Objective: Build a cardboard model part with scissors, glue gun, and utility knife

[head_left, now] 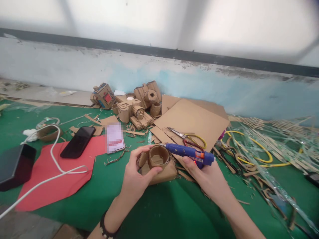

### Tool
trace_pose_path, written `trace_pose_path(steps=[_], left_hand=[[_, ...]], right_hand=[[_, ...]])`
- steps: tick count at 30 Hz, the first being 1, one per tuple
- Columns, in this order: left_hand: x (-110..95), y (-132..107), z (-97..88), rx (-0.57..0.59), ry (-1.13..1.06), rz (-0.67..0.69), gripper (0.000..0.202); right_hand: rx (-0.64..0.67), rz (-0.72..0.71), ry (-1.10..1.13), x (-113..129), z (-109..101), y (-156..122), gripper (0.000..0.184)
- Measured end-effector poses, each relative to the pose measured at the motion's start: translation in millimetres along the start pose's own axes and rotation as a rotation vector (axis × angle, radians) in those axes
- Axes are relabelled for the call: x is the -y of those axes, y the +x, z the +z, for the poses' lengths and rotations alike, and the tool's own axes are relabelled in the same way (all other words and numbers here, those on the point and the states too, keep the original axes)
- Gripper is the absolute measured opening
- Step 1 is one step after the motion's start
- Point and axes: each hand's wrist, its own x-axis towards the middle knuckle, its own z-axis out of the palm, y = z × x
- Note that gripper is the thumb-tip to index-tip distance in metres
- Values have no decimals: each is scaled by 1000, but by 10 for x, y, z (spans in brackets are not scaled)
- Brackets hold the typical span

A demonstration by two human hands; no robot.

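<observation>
My left hand (139, 169) is closed around a round cardboard ring (159, 159), thumb on the near side and fingers on the far left. The ring sits on a flat cardboard box piece (161, 176) above the green table. In my right hand (209, 176) is a blue hot glue gun (186, 151) with a small red light lit. Its nozzle points left, at the far rim of the ring; whether it touches the rim I cannot tell. A dark beaded bracelet circles my left wrist.
Scissors (189, 137) lie on cardboard sheets (194, 119) beyond the glue gun. Cardboard camera models (132, 111) stand by the wall. At left are a black phone (78, 142), red paper (59, 176), a white cable (53, 156) and a black box (17, 166). Scraps and a yellow cable (264, 149) clutter the right.
</observation>
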Motion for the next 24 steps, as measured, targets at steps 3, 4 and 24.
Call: trace_pose_path(steps=[3, 4, 24], left_hand=[[-1, 3, -3, 1, 2, 9, 51], [-1, 3, -5, 0, 4, 10, 51], [-10, 8, 5, 5, -27, -11, 52]], right_hand=[[6, 24, -34, -13, 2, 13, 44], [13, 30, -41, -15, 0, 16, 42], [-7, 26, -143, -46, -79, -32, 37]])
